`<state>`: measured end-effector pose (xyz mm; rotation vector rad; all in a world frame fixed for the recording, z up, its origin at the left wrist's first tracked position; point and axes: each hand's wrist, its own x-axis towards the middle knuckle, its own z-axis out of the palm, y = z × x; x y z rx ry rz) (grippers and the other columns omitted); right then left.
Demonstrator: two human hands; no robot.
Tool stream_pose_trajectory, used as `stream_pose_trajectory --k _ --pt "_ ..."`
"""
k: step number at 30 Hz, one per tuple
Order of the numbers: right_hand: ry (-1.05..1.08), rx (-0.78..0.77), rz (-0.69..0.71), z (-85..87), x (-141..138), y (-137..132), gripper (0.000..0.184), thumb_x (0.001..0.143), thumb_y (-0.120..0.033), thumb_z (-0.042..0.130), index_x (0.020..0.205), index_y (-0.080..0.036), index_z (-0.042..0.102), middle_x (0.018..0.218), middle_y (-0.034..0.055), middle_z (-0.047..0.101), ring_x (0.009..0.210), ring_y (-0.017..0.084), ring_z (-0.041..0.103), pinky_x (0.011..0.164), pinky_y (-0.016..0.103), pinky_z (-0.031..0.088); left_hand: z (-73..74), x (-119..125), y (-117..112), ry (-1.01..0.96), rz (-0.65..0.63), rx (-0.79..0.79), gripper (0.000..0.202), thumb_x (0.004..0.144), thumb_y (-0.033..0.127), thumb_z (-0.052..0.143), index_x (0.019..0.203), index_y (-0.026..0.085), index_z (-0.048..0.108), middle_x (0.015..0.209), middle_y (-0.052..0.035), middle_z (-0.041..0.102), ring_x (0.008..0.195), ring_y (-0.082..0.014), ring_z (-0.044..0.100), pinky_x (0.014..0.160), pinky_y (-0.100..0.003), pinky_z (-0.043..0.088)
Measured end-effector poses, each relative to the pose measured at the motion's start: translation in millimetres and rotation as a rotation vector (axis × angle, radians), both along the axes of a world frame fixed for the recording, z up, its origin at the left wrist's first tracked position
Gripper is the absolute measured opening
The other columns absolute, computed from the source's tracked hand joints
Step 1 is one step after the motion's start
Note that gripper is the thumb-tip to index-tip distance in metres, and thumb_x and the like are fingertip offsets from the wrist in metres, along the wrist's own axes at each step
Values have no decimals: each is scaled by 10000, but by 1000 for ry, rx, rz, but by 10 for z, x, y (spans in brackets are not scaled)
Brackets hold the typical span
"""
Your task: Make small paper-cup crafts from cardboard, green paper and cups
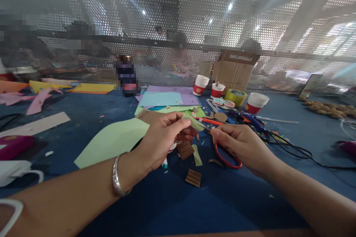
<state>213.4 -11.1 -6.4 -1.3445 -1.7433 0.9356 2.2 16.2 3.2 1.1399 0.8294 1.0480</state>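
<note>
My left hand [162, 139] pinches a small piece of light green paper [194, 121] above the blue table [172, 203]. A silver bangle sits on that wrist. My right hand [240, 144] is closed through the red handles of a pair of scissors [226, 157], whose blades point at the green piece. Below the hands lie brown corrugated cardboard bits [193, 177] and a thin green paper strip [197, 155].
A large light green sheet [111, 141] lies left of my hands. Coloured paper sheets [167, 100], red-and-white paper cups [256, 103], a yellow tape roll [236, 96], a cardboard box [235, 70] and black cables [292, 150] sit farther back. A perforated screen stands behind, with people beyond it.
</note>
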Motion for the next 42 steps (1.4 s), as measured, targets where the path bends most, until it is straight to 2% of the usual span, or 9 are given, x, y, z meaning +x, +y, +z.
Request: stream_pose_trajectory --k 9,14,19,24,33,42 --pt "16 -4 13 5 -7 -15 475 923 -602 580 678 -196 609 501 -47 384 427 75 280 364 218 190 -32 -3 8 10 10 16 136 836 277 734 782 169 671 762 10 690 731 -128 680 699 -249 539" --pt "9 -4 20 3 -7 -10 489 912 -619 579 685 -186 608 555 -34 443 469 82 332 399 220 237 -32 4 9 -25 -1 1 117 849 252 736 789 169 681 794 10 712 783 -123 703 731 -230 553" --pt "-16 11 12 23 -4 -4 496 905 -628 581 693 -181 628 588 -32 476 516 95 360 453 232 273 -30 7 -15 -84 -3 -40 126 859 229 738 765 173 675 731 22 705 806 -136 728 734 -228 573" --pt "-25 10 -1 32 -6 -8 489 908 -618 580 683 -187 622 558 -44 457 492 92 342 460 248 259 -51 30 -46 -131 -18 -94 91 868 174 725 797 161 671 859 -21 776 820 -137 741 734 -216 578" --pt "-14 6 22 24 0 -4 483 923 -600 572 692 -177 602 559 -48 444 483 79 329 429 229 235 -2 82 -114 -202 27 -200 131 883 51 666 776 125 678 851 -50 779 762 -122 744 717 -191 594" --pt "-7 5 12 22 -10 -1 475 922 -597 575 700 -179 605 545 -53 428 472 75 309 417 228 213 -32 110 -118 -260 42 -224 80 887 74 688 831 131 696 860 -46 781 768 -111 743 736 -186 604"
